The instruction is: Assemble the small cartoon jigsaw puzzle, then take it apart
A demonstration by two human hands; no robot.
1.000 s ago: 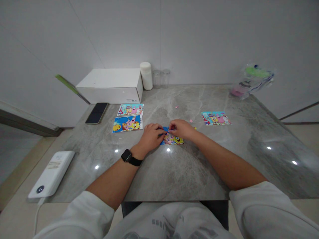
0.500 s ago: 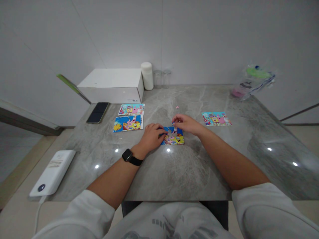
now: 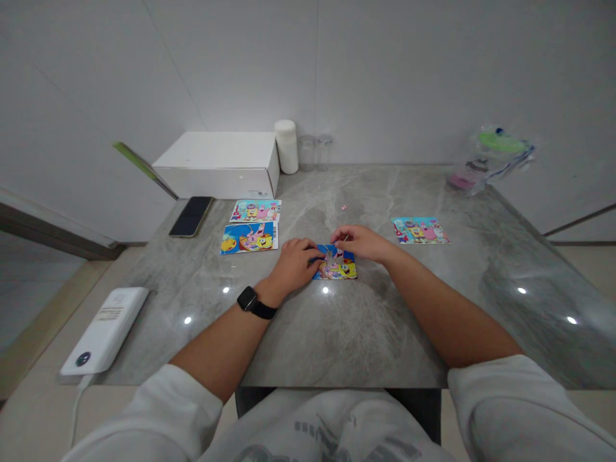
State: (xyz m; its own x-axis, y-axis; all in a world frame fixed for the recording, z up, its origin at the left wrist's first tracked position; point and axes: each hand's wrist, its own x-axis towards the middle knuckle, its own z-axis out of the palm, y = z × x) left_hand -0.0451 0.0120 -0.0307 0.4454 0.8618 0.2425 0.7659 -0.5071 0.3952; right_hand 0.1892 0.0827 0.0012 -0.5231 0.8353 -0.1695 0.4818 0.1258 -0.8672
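Observation:
A small blue and yellow cartoon jigsaw puzzle (image 3: 344, 269) lies on the table in front of me, with a grey gap in its middle. My left hand (image 3: 296, 264) rests at its left edge, fingers spread and thumb and fingertips touching it. Over the upper right edge, my right hand (image 3: 359, 242) pinches a small puzzle piece, mostly hidden by the fingertips. One loose pink puzzle piece (image 3: 344, 207) lies beyond the puzzle. To the left is a picture card (image 3: 250, 238) with a matching blue scene.
Another card (image 3: 256, 210) lies above the blue one; a similar picture (image 3: 420, 231) is at right. A phone (image 3: 191, 217), white box (image 3: 216, 173), white bottle (image 3: 287, 147), two glasses (image 3: 315, 154), plastic bag (image 3: 495, 160) and white power bank (image 3: 106, 330) sit around the table (image 3: 346, 340).
My right fingers have shifted slightly at the puzzle's top edge, and the piece in them shows less. My left hand stays in place. The whole view has moved slightly.

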